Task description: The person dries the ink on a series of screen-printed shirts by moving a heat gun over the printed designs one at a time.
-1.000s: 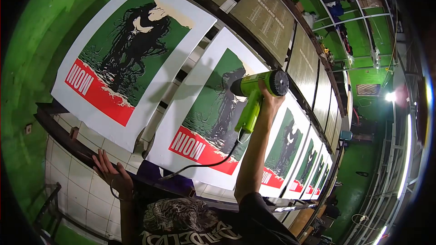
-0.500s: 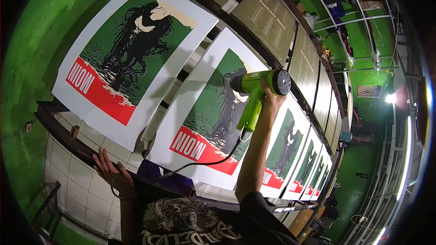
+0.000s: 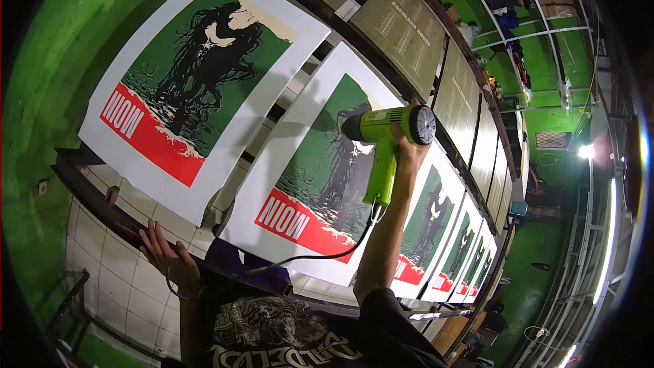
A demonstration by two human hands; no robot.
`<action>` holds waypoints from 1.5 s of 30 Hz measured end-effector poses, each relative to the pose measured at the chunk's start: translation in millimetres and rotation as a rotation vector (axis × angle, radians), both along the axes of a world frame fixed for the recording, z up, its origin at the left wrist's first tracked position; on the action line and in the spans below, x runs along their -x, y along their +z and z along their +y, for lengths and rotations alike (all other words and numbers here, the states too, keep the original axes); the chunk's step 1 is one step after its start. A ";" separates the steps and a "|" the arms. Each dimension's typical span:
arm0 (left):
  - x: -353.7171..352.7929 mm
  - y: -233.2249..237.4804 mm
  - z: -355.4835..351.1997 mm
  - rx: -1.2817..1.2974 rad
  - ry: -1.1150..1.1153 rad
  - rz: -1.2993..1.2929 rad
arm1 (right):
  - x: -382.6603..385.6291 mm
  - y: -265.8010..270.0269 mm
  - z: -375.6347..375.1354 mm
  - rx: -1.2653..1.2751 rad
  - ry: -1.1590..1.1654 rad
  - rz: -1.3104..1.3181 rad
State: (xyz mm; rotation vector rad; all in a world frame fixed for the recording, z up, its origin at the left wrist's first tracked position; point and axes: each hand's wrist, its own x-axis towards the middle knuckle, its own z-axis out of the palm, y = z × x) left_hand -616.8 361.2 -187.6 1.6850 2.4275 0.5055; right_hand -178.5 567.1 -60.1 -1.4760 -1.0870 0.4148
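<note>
Above poster [image 3: 300,177]: hand [image 3: 407,153] around heat gun [image 3: 383,127]

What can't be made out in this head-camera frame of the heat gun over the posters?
1. Head view, right hand: its fingers wrap behind the heat gun handle, so the trigger is hidden.
2. Head view, nozzle: its gap to the poster cannot be judged from this angle.
3. Head view, brown sheets: the fine print is too small to read.
4. Head view, cord: its far end is lost at the dark table edge.
</note>
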 end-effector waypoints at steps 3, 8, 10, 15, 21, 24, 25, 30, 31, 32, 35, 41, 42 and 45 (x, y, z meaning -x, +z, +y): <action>0.1 -0.3 -0.1 0.004 -0.006 0.006 | -8.7 -4.5 -2.7 0.134 -0.047 0.044; -0.2 0.8 1.4 -0.006 -0.006 -0.016 | -8.6 -2.8 -3.3 0.029 0.049 -0.032; -0.5 2.5 0.8 0.003 -0.018 -0.025 | -8.0 -1.7 -8.0 0.063 -0.014 0.055; -0.7 1.3 0.4 -0.012 -0.021 -0.045 | -13.9 -5.6 -5.7 0.087 -0.092 -0.010; 0.0 2.8 1.5 0.016 -0.018 -0.050 | -8.3 -10.8 7.8 0.023 -0.071 0.033; 0.0 1.4 0.0 0.018 -0.026 -0.042 | -3.9 -13.4 9.3 -0.033 -0.105 0.083; 0.5 -1.7 -0.7 0.004 -0.022 -0.015 | -2.3 -13.6 10.9 -0.006 -0.087 0.058; -0.5 -0.6 0.2 0.004 -0.011 0.001 | 20.8 -1.3 17.5 -0.070 -0.062 0.167; -0.4 0.0 0.6 0.015 -0.012 0.012 | 22.0 -1.8 18.6 -0.063 -0.075 0.156; 0.5 0.6 0.9 0.026 -0.014 0.024 | 22.2 -1.0 16.8 -0.062 -0.079 0.156; 1.3 -1.9 0.0 0.008 -0.016 0.007 | 23.7 1.6 17.1 -0.052 -0.006 0.079; 0.0 1.9 0.9 0.021 -0.006 -0.018 | 28.4 4.9 8.4 -0.029 -0.042 0.094; 0.3 1.8 1.3 0.019 -0.002 -0.019 | 28.1 3.5 7.5 -0.064 0.007 0.064; 0.0 2.1 -1.6 0.007 -0.030 -0.048 | 32.2 1.7 3.5 -0.050 -0.063 0.123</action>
